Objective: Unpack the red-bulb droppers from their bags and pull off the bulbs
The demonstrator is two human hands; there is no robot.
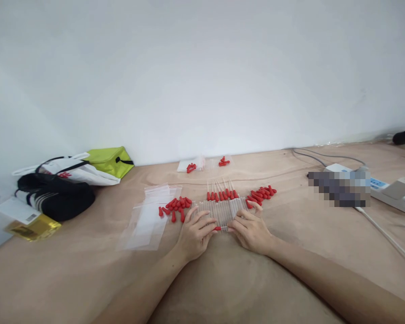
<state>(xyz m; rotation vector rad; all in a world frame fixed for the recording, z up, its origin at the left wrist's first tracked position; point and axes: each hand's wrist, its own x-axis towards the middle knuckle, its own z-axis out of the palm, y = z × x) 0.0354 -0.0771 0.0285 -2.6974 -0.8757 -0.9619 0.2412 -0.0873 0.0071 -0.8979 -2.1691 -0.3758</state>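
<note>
My left hand point(197, 231) is closed around a red rubber bulb point(217, 228). From the bulb a clear dropper tube point(224, 228) runs sideways to my right hand point(251, 228), whose fingers pinch its other end. Just beyond both hands lies a row of clear glass tubes point(219, 211), side by side. Above that row several droppers with red bulbs point(222, 195) point their thin stems toward the wall. Loose red bulbs point(178, 203) are heaped by my left hand, and another heap of red bulbs point(263, 194) is beside my right hand.
Clear plastic bags point(151, 220) lie flat at the left. Small bags with red bulbs point(191, 168) are near the wall. A black pouch point(56, 193), a white bag point(87, 173) and a green bag point(111, 159) stand far left. A power strip point(378, 183) with cables sits right.
</note>
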